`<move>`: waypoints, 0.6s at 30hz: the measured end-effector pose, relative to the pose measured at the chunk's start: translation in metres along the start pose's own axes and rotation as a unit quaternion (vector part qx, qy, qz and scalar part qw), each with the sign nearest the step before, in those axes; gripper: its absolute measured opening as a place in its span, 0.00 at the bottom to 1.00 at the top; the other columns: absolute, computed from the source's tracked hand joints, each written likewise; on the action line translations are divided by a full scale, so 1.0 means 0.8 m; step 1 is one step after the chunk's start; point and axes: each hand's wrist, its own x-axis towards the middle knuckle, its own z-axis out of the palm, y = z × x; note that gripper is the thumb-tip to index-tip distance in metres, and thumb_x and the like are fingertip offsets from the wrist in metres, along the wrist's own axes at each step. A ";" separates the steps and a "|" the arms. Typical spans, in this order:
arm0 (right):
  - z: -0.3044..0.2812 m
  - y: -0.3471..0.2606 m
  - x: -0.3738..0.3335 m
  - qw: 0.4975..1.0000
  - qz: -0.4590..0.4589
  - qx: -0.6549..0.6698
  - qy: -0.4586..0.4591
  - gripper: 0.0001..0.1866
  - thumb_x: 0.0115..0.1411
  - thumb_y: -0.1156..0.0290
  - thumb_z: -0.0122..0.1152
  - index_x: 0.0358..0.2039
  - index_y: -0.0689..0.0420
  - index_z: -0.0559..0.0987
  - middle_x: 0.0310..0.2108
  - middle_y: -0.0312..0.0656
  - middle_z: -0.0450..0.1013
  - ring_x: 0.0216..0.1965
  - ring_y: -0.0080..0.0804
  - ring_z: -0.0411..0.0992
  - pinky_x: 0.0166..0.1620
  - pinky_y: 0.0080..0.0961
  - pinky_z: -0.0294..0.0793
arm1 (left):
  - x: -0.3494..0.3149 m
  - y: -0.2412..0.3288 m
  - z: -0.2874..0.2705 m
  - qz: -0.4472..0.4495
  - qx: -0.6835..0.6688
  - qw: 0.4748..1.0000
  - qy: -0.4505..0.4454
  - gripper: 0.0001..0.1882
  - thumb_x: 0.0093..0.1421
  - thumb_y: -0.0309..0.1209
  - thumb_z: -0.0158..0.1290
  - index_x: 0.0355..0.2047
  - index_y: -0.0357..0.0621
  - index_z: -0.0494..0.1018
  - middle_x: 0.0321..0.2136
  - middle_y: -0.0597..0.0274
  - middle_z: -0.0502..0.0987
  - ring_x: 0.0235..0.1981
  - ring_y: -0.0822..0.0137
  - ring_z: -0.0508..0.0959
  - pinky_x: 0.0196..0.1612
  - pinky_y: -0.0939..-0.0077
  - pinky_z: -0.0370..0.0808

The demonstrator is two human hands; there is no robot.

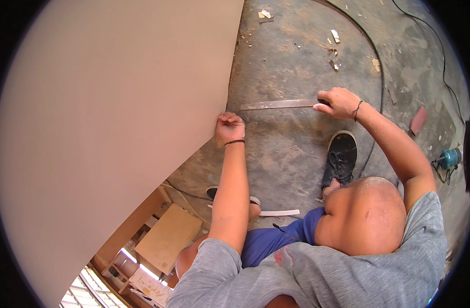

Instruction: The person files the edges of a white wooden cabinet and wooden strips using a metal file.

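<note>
Grey, metal-looking strip [281, 104], long and flat, in the right hand [341, 103]. Fingers there are clamped on its right end, thumb below, a dark part just showing between them. From my distant post I see the strip run leftward above the floor, its free end near the panel's edge but apart from it. Whether it touches the concrete, I cannot tell.

Left hand [230, 128]: fingers curled and close together, at the lower corner of a large pale panel [117, 102]. I cannot tell from my feed whether they grip the edge or only rest against it.

Dark bands circle both wrists, the left one [234, 142] and the right one [357, 111]. Forearms lead back to a grey shirt [332, 272], blue shorts [281, 235] and a bent bare knee [371, 218].

Below the right hand, a black shoe [340, 158] with a pale sole edge. Near the other foot, partly behind the left forearm, a white strip [279, 212] lies on the concrete floor [291, 159].

Farther out: black hose [374, 49] curving past the right hand; reddish piece [418, 120]; blue-green tool [450, 158] at far right. Lower left, under the panel, I note a wooden board [168, 237].
</note>
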 end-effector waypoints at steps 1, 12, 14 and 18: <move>-0.001 -0.003 0.004 1.000 -0.001 0.007 -0.002 0.22 0.57 0.50 0.49 0.30 0.59 0.74 0.20 0.53 0.71 0.27 0.53 0.70 0.31 0.43 0.68 | 0.002 0.007 -0.004 -0.013 0.019 1.000 0.008 0.06 0.54 0.27 0.44 0.21 0.47 0.65 0.16 0.70 0.68 0.19 0.76 0.71 0.22 0.79 0.69; 0.007 -0.009 0.009 0.997 0.014 0.072 -0.004 0.24 0.58 0.50 0.48 0.30 0.62 0.74 0.22 0.55 0.71 0.28 0.54 0.70 0.33 0.41 0.68 | 0.015 0.011 -0.006 0.061 0.146 0.982 0.101 0.05 0.55 0.24 0.44 0.22 0.44 0.67 0.18 0.65 0.69 0.21 0.71 0.71 0.25 0.78 0.71; 0.017 -0.016 0.013 0.995 0.031 0.098 -0.008 0.24 0.59 0.51 0.46 0.31 0.63 0.75 0.22 0.54 0.71 0.28 0.51 0.71 0.34 0.40 0.68 | 0.017 0.018 -0.003 0.083 0.072 0.984 0.142 0.04 0.56 0.23 0.43 0.26 0.41 0.67 0.19 0.62 0.70 0.22 0.69 0.72 0.29 0.75 0.73; 0.028 -0.035 0.014 0.942 0.110 0.307 -0.075 0.25 0.62 0.52 0.41 0.32 0.63 0.75 0.21 0.49 0.71 0.23 0.41 0.71 0.30 0.36 0.70 | -0.001 0.010 0.009 0.136 0.110 0.948 0.266 0.06 0.58 0.30 0.45 0.33 0.40 0.67 0.27 0.60 0.71 0.31 0.67 0.72 0.36 0.69 0.71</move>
